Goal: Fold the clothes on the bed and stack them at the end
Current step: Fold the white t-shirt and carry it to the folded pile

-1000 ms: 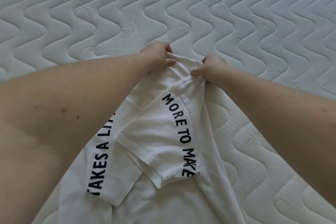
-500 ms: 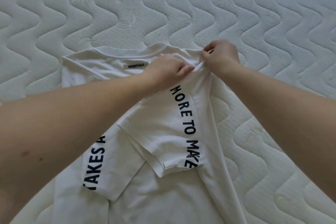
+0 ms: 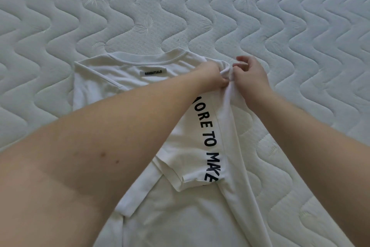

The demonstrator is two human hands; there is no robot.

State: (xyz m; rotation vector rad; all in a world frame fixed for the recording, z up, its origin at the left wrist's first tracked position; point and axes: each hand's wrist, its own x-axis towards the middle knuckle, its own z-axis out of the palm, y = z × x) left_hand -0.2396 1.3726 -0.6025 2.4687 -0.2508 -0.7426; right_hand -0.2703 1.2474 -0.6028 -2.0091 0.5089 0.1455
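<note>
White cotton-like fabric makes up the one T-shirt (image 3: 164, 206) lying on the quilted mattress (image 3: 300, 26), its round collar (image 3: 152, 59) pointing away from the person and its body running back toward the near edge of the view. One small label (image 3: 153, 72) with dark lettering is sitting just below the collar. One short sleeve (image 3: 192, 146) is lying folded in over the middle of the shirt, and black capital letters reading "ORE TO MAKE" are running along it; a second folded band of cloth is showing beneath the left forearm.

Two bare hands are meeting at the shirt's right shoulder. The left hand (image 3: 215, 75) is reaching across the shirt with its fingers curled down, pinching a bunched bit of the fabric. The right hand (image 3: 248, 74) is sitting just beside it, thumb and fingers curled and pinching the same bunched corner, which is standing slightly raised between them. From that corner the shirt's right edge is running taut toward the near right.

Around the shirt the pale mattress is spreading on every side, stitched in wavy rows with faint leaf motifs.
</note>
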